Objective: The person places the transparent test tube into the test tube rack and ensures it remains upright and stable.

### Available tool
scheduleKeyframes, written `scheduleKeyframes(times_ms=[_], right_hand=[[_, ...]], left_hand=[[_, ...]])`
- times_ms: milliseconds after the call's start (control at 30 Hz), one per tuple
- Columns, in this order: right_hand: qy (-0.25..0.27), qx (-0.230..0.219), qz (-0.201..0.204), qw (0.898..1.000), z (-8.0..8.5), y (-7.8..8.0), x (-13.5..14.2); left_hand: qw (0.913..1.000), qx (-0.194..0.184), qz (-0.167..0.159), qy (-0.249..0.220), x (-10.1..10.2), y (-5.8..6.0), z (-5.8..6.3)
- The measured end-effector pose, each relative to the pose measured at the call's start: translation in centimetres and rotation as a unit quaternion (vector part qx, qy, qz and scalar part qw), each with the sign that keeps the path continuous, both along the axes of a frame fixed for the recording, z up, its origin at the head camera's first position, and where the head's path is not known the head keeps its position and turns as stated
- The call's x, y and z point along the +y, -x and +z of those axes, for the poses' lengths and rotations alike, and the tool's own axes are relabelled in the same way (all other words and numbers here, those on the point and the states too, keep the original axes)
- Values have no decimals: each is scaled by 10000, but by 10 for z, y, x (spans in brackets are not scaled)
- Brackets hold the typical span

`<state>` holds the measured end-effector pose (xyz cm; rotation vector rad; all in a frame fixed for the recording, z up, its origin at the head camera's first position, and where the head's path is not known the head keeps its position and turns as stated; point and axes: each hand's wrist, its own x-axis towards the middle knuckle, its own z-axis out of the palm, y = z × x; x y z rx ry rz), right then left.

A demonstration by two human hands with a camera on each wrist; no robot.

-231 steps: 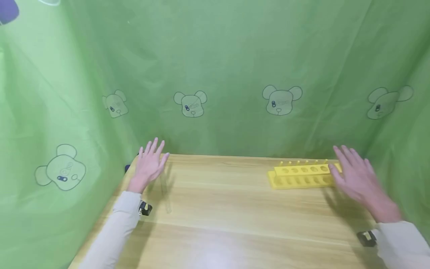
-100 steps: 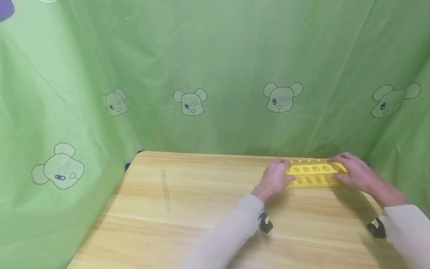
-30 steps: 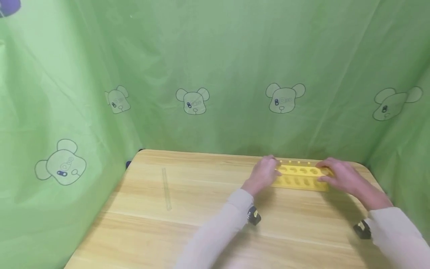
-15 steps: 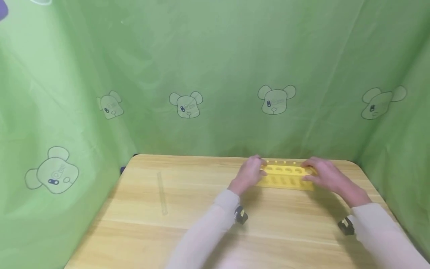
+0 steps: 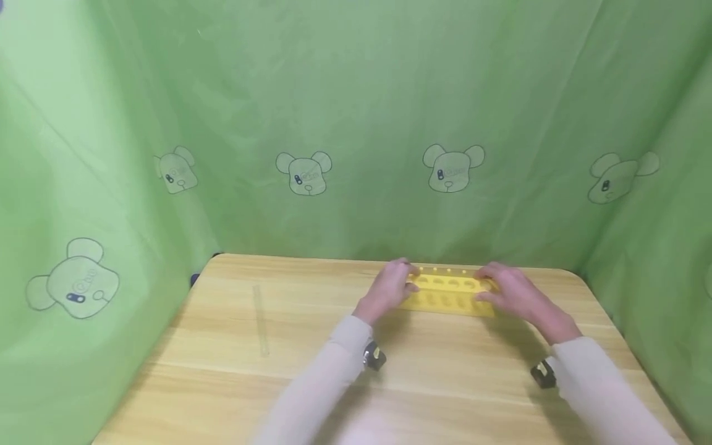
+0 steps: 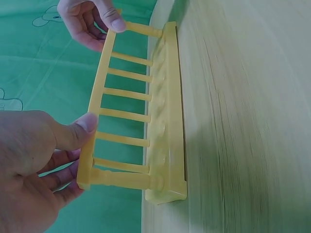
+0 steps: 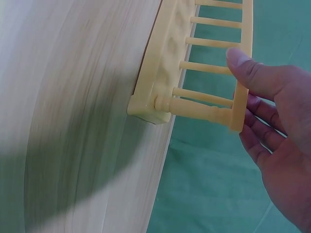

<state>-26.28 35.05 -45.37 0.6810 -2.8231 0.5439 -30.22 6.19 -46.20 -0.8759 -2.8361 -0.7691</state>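
Observation:
A yellow plastic test tube rack (image 5: 445, 303) stands upright near the back of the table, its top plate pierced by a row of round holes. My left hand (image 5: 387, 285) grips the left end of the top plate, thumb in front and fingers behind. At the other end my right hand (image 5: 514, 293) pinches the same plate the same way. The left wrist view shows the rack's base (image 6: 170, 111) down at the wood and both thumbs on the top plate. A clear glass test tube (image 5: 261, 321) lies on the table to the left, apart from both hands.
The light wooden table (image 5: 311, 395) has rounded back corners. Green curtains (image 5: 367, 210) printed with bear heads hang behind it and on both sides. Each wrist wears a small black camera (image 5: 374, 356).
Both hands have taken hold of the rack's ends since the earliest frame, where they were spread apart. The rack has shifted left with them toward the middle. The test tube has stayed put.

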Motion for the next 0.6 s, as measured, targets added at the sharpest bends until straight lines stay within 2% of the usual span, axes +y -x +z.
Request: scheduleKeyframes(times_ms=[167, 367, 600], right_hand=[[133, -51, -41, 9999, -2, -1, -13], [238, -279, -32, 9993, -4, 0, -28], [356, -198, 25, 9992, -6, 5, -44]], left_hand=[[9999, 104, -48, 70, -14, 1, -2], [9999, 17, -40, 128, -29, -1, -2], [9999, -101, -36, -32, -48, 1, 1]])
